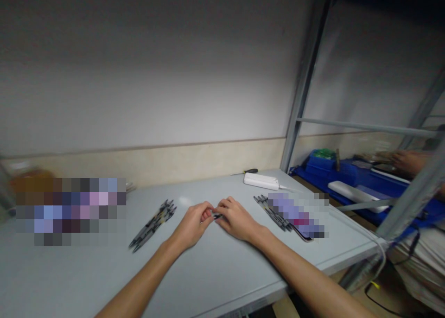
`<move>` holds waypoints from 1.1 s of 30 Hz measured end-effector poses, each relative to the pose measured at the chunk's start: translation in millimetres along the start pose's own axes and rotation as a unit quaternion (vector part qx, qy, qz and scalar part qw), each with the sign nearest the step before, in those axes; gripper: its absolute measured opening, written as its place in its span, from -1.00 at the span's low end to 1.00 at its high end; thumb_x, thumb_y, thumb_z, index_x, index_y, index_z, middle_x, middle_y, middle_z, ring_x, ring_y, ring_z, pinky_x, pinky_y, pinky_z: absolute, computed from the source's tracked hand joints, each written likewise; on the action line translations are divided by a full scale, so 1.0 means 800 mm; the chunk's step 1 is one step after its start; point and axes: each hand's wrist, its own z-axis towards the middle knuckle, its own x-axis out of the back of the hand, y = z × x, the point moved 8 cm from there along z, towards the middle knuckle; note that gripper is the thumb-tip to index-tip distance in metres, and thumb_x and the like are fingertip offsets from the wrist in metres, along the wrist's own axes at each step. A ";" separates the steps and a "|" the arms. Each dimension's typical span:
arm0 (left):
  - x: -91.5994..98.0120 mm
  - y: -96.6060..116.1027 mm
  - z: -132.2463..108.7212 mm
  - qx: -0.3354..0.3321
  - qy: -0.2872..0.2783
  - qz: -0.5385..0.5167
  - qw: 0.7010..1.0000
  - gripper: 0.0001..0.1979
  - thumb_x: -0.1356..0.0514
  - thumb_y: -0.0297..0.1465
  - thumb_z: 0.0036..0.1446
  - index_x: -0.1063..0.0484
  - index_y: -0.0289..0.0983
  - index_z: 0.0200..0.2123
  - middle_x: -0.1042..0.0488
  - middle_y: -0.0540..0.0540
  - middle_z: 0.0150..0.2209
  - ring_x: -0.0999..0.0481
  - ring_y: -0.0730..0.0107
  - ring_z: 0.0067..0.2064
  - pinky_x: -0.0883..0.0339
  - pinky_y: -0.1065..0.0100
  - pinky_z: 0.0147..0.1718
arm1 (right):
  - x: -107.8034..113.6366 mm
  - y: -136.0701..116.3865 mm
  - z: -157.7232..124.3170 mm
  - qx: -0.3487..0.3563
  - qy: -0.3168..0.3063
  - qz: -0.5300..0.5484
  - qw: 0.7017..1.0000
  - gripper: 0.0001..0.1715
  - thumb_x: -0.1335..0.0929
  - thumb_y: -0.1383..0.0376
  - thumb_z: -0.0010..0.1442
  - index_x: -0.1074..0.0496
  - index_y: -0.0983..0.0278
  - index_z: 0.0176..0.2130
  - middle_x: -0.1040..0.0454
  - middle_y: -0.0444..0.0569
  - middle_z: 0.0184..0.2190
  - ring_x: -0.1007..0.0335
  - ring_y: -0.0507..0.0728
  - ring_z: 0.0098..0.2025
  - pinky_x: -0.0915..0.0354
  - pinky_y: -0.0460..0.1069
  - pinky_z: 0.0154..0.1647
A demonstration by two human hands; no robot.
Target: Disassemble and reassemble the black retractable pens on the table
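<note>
In the head view, my left hand (194, 221) and my right hand (234, 218) meet over the middle of the table, fingertips close together. Both are closed in a pinch around a slim dark pen (217, 215), mostly covered by the fingers. Left of my hands lies a loose bundle of grey and black pens (153, 225), slanting across the tabletop. A second group of similar pens (274, 213) is to the right, beside a phone-like flat object (306, 236) whose surface is pixelated.
A white power strip (260, 181) with a cable lies near the back right, a screwdriver (250, 171) behind it. Blurred items (69, 206) occupy the left. A metal post (301, 95) rises at the table's right corner. Beyond, another person's hand (412, 162) is over a blue surface (427, 216).
</note>
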 end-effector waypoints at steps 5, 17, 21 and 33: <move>0.002 0.004 -0.002 -0.014 0.007 0.019 1.000 -0.86 -0.07 -0.40 0.08 -0.34 -0.27 -0.26 -0.42 -0.06 -0.38 -0.38 0.40 -0.34 -0.26 0.38 -0.29 | -0.004 0.005 0.003 -0.004 -0.018 -0.001 1.000 -0.73 -0.22 0.23 0.21 -0.45 0.27 -0.26 -0.38 0.00 -0.34 -0.18 0.10 -0.22 -0.12 -0.02 -0.19; 0.030 -0.001 0.002 -0.059 0.075 0.124 0.988 -0.79 0.03 -0.38 0.19 -0.37 -0.28 -0.24 -0.43 -0.13 -0.29 -0.36 0.31 -0.20 -0.24 0.26 -0.15 | 0.021 0.074 -0.007 -0.217 0.085 0.307 0.923 -0.65 -0.20 0.17 0.14 -0.34 0.32 -0.54 -0.19 -0.19 -0.64 -0.10 0.00 -0.52 -0.01 -0.12 -0.49; 0.036 0.007 0.000 -0.079 0.095 0.144 0.982 -0.78 0.03 -0.38 0.20 -0.38 -0.30 -0.25 -0.44 -0.12 -0.32 -0.36 0.32 -0.24 -0.24 0.29 -0.18 | 0.015 0.075 -0.009 -0.245 0.082 0.405 0.877 -0.65 -0.23 0.11 0.09 -0.28 0.30 -0.56 -0.04 -0.24 -0.72 0.04 -0.03 -0.62 0.09 -0.12 -0.58; 0.023 0.018 -0.002 -0.058 0.058 0.272 0.959 -0.75 0.09 -0.39 0.22 -0.38 -0.29 -0.27 -0.42 -0.14 -0.33 -0.32 0.25 -0.24 -0.17 0.27 -0.24 | 0.032 0.023 -0.001 -0.058 0.074 0.062 0.994 -0.67 -0.26 0.24 0.10 -0.37 0.30 -0.13 -0.40 0.03 -0.29 -0.25 0.13 -0.20 -0.11 -0.01 -0.16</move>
